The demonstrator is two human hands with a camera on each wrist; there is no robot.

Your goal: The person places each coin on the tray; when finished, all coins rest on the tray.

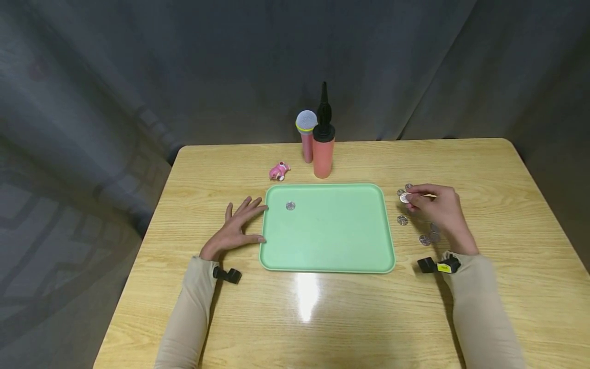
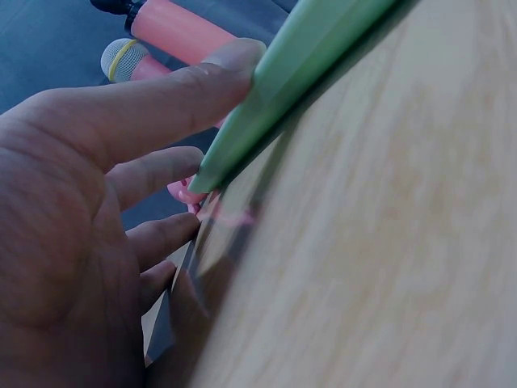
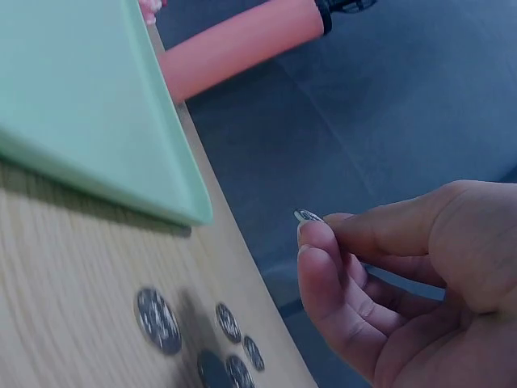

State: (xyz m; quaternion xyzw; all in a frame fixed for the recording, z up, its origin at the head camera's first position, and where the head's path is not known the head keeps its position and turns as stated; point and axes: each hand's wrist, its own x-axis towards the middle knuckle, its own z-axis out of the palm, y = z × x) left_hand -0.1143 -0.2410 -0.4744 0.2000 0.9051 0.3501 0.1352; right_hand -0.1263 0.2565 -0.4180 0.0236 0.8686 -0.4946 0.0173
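My right hand (image 1: 433,205) pinches a silver coin (image 1: 404,198) between thumb and fingertips, just right of the green tray (image 1: 327,271). In the right wrist view the pinched coin (image 3: 307,216) shows above the tabletop, with several more coins lying below it, one coin (image 3: 157,320) nearest the tray. My left hand (image 1: 237,230) spreads its fingers at the tray's left edge; in the left wrist view the thumb (image 2: 234,65) touches the rim. One coin (image 1: 290,205) lies flat in the tray, near its upper left corner.
Behind the tray stand a pink toy microphone (image 1: 307,136) and a pink hand pump (image 1: 323,154) with a black top. A small pink toy figure (image 1: 279,171) lies to their left. More coins (image 1: 425,240) rest under the right wrist. Dark curtains (image 1: 230,66) hang past the table's far edge.
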